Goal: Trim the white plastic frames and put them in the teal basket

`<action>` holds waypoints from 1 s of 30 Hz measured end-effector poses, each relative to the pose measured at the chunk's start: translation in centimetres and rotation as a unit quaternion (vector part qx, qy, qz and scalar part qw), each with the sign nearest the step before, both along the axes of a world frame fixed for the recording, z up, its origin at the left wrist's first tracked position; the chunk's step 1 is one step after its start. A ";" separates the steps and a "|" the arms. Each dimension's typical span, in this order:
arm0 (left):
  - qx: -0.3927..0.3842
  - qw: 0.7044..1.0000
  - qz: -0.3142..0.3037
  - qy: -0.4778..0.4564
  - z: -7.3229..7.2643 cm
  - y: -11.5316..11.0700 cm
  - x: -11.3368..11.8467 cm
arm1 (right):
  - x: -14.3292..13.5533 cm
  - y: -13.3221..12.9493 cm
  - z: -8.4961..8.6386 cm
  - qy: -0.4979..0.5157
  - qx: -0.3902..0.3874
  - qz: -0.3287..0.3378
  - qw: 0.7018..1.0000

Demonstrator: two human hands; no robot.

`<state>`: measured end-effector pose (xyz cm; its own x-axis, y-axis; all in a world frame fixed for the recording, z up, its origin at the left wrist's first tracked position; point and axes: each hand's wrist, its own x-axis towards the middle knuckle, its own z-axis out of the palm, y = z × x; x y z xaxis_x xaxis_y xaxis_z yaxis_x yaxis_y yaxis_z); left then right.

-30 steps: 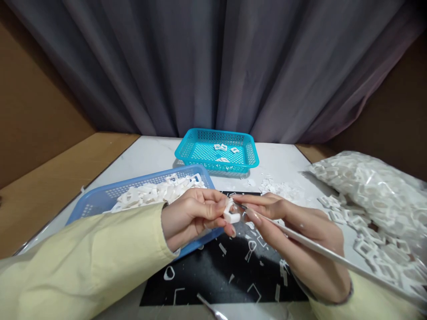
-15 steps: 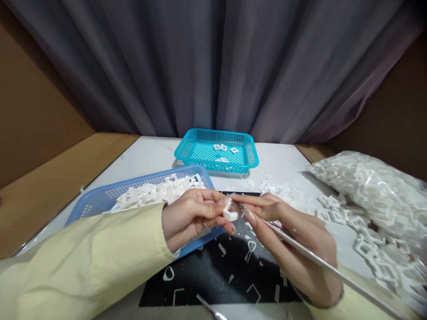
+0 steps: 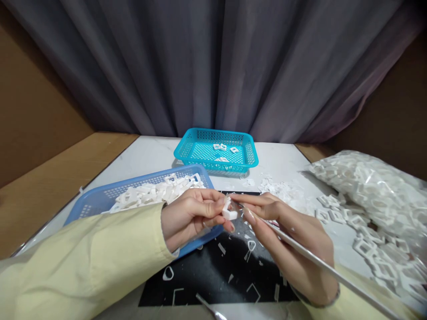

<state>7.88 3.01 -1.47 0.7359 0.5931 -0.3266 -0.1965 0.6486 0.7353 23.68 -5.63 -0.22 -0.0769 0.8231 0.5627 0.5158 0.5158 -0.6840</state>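
My left hand (image 3: 195, 215) pinches a small white plastic frame (image 3: 229, 212) between thumb and fingers, above the black mat (image 3: 196, 284). Opposite it, my right hand (image 3: 293, 238) grips a long, thin silver metal hand tool (image 3: 307, 253) like a pen. The tool's tip is at the frame's right side; its exact shape and contact are too small to tell. Beneath the left forearm, partly hidden, a blue basket (image 3: 80, 209) holds many white plastic pieces (image 3: 150, 191).
A turquoise basket (image 3: 180, 153) with several white frames stands at the back. To the right lies a clear bag (image 3: 367, 178) of white parts, with loose frames (image 3: 370, 244) beside it. White scraps (image 3: 283, 189) and a second metal tool (image 3: 210, 306) lie about.
Both hands hold nearly the same position, with the frame and the metal tool still gripped. The right hand has shifted very slightly left.
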 end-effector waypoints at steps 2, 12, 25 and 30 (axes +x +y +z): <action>-0.001 1.000 0.001 0.000 0.0 0.0 0.0 | 0.0 0.0 0.0 0.002 -0.001 0.000 1.000; 0.001 1.000 0.008 0.005 -0.1 0.0 0.1 | -0.3 0.0 -0.2 0.002 0.001 -0.005 1.000; 0.008 1.000 0.015 0.019 -0.2 0.0 0.2 | -0.5 0.1 -0.8 -0.036 0.025 -0.017 0.999; 0.020 1.000 0.015 0.014 0.0 0.0 0.3 | -0.6 0.0 -1.1 -0.072 0.057 -0.016 0.996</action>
<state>8.15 3.06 -1.45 0.7086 0.6274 -0.3231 -0.1935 0.6130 0.7660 23.11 -5.58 -1.30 -0.1389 0.7580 0.6373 0.6215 0.5677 -0.5398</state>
